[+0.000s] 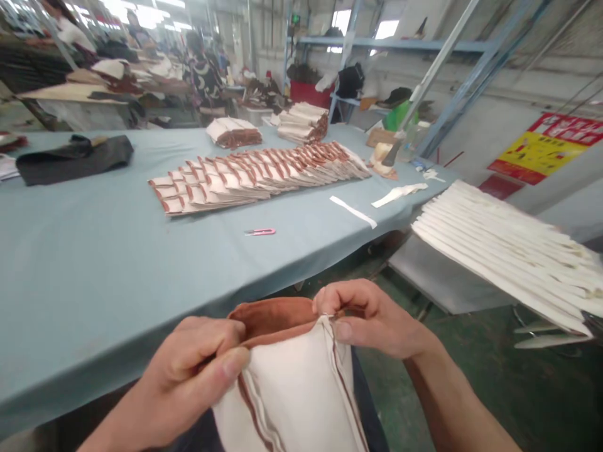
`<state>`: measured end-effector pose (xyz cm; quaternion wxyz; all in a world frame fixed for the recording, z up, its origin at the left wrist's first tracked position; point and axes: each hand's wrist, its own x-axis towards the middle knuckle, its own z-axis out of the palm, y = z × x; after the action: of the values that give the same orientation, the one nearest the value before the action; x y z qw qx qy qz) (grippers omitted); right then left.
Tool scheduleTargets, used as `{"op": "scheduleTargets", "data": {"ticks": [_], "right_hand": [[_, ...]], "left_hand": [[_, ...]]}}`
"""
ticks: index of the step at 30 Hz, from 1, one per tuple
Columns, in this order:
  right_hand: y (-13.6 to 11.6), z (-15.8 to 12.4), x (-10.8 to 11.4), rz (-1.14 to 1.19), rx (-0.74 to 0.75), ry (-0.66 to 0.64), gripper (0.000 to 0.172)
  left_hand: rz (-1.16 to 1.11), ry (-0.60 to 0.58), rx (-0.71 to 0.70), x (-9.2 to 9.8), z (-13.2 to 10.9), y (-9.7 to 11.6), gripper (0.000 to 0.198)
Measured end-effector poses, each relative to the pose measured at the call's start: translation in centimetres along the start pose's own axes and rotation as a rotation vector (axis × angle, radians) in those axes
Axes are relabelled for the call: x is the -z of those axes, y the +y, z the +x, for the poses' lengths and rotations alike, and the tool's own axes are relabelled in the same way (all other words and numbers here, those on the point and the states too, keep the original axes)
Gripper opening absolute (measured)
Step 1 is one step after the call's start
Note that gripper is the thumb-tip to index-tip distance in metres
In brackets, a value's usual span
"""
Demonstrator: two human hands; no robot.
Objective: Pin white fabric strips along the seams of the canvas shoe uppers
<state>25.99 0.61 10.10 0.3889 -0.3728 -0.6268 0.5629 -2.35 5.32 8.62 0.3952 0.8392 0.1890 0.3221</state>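
Observation:
A cream fabric piece with a brown lining hangs between my hands over my lap, in front of the table. Its top edge is spread into an opening, with the brown inside showing. My left hand pinches the left side of that edge, thumb outside and fingers within. On the right, my right hand pinches the rim at a side seam. Brown-edged seams run down both sides of the cream face. The lower end of the piece is cut off by the frame.
On the blue-covered table lie pink thread snips, overlapping rows of cream-and-brown pieces, two further stacks, white strips and a dark folded cloth. Long cream pieces rest on a stand at right. People are in the background.

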Motion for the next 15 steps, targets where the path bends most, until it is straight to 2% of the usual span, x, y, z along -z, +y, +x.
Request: {"op": "scheduleTargets", "data": {"ticks": [3, 6, 9, 15], "right_hand": [[-0.5, 0.5, -0.5, 0.012, -0.044, 0.019, 0.048], [-1.3, 1.0, -1.0, -0.060, -0.057, -0.034, 0.042], [-2.1, 1.4, -1.7, -0.133, -0.069, -0.064, 0.034], [-2.0, 1.4, -2.3, -0.309, -0.087, -0.039, 0.025]], "left_hand": [[0.143, -0.008, 0.024, -0.4, -0.2, -2.0, 0.042], [0.078, -0.079, 0.125, -0.3, 0.2, -3.1, 0.046], [-0.032, -0.130, 0.123, -0.3, 1.3, -2.4, 0.042], [-0.107, -0.093, 0.081, -1.5, 3.4, -1.0, 0.017]]}}
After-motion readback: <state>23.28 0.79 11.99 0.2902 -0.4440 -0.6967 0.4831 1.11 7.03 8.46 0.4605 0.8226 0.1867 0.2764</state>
